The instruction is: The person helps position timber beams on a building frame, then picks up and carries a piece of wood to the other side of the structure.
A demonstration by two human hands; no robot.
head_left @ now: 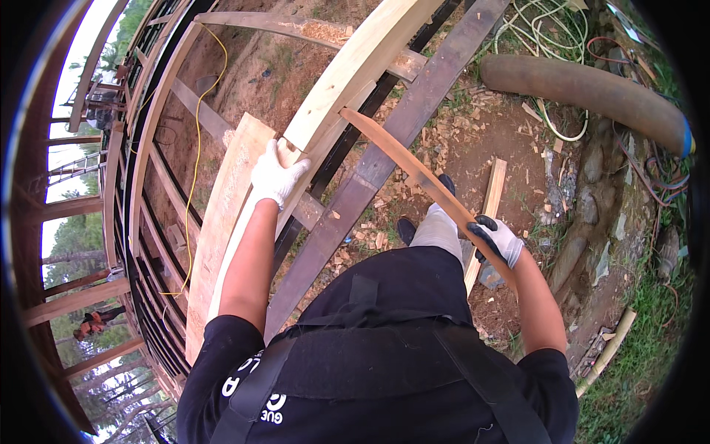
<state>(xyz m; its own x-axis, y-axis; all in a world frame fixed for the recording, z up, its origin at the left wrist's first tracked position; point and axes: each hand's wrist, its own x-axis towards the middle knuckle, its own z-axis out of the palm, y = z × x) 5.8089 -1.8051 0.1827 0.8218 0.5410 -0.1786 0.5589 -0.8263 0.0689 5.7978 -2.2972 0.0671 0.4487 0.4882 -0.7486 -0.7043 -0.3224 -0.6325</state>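
Observation:
My left hand (276, 175), in a white glove, grips the edge of a long pale wooden plank (347, 81) that lies across a dark metal frame (370, 177). My right hand (497, 240), in a white and black glove, is closed around a long thin brownish strip of wood (414, 172). That strip runs from my right hand up and left until its far end touches the pale plank. A second pale board (222, 222) lies beside the plank, left of my left arm.
Wood chips cover the dirt (444, 140) below. A short pale plank (489, 203) lies by my feet. A brown log (592, 92), tangled cords (547, 29) and rocks (584, 192) sit to the right. A yellow cord (194, 163) hangs along the framework. Another person (92, 324) stands far below left.

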